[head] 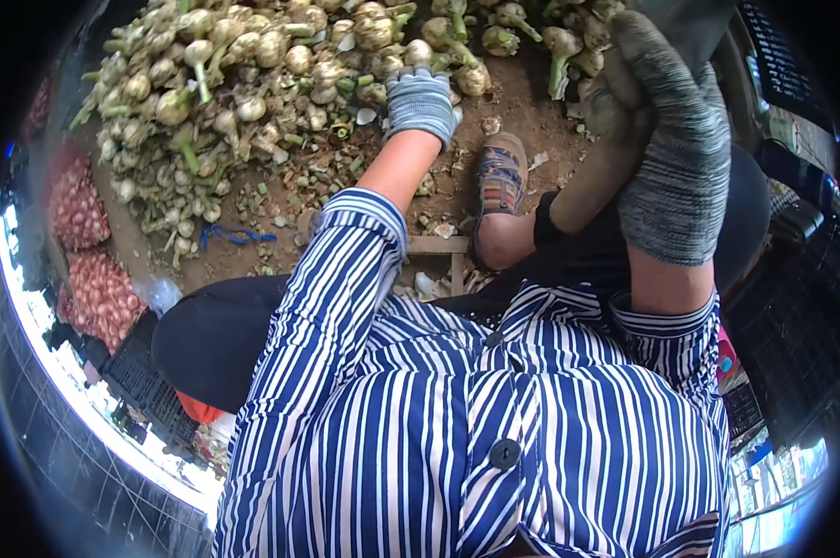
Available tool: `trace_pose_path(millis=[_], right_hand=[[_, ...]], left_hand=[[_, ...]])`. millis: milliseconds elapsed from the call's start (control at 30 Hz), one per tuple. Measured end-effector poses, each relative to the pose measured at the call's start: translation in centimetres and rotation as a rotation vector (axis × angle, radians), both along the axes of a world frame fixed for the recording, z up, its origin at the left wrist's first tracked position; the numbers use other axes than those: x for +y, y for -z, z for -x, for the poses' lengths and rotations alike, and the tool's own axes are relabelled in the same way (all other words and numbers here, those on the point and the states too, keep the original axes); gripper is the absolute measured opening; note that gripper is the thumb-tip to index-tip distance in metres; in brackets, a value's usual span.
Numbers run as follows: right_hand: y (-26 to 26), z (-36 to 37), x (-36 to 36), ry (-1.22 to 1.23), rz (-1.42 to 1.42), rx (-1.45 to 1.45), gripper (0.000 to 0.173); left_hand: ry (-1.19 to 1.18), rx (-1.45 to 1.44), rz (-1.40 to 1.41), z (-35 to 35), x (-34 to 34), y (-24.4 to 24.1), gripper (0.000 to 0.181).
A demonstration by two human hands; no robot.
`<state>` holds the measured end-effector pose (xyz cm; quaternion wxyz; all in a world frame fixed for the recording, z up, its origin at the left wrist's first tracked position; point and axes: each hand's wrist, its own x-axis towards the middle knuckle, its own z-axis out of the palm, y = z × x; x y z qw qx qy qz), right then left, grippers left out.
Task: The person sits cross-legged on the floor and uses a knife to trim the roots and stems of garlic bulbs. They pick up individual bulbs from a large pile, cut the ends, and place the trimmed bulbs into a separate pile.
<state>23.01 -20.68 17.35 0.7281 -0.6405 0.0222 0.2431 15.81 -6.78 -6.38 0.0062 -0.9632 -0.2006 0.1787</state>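
Note:
My left hand [423,108], in a grey knit glove with bare fingertips, reaches to the heap of garlic bulbs [245,49]. Its fingertips are against a pale garlic bulb [418,52]; whether they grip it is hidden. On the right, close to the camera, my right hand [660,139] is raised in a grey knit glove, its fingers bent. A blurred dark grey shape [692,31] lies beyond it and a blurred brown shape beside it; what the hand holds cannot be told. Many bulbs have short green stems.
Cut stems and peelings litter the brown ground [503,97]. My shoe [501,174] stands between the hands, near a wooden bar [437,245]. Blue twine [235,236] lies lower left. Filled red mesh sacks [102,296] and a black plastic crate [148,383] are at left, with dark crates at right.

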Motion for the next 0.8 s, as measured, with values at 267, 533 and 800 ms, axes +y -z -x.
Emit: trace_pose_path(millis=[267, 533, 800], right_hand=[[1.6, -1.1, 0.2, -0.111, 0.059, 0.063, 0.021], [4.9, 0.6, 0.8, -0.35, 0.336, -0.431, 0.018], [4.1, 6.0, 2.9, -0.871, 0.602, -1.393, 0.019]], left_hand=[[-0.144, 0.01, 0.158, -0.8, 0.5, 0.1, 0.045], [-0.71, -0.758, 1.867, 5.1, 4.6, -5.3, 0.037], [-0.221, -0.537, 1.084, 12.4, 6.2, -8.0, 0.043]])
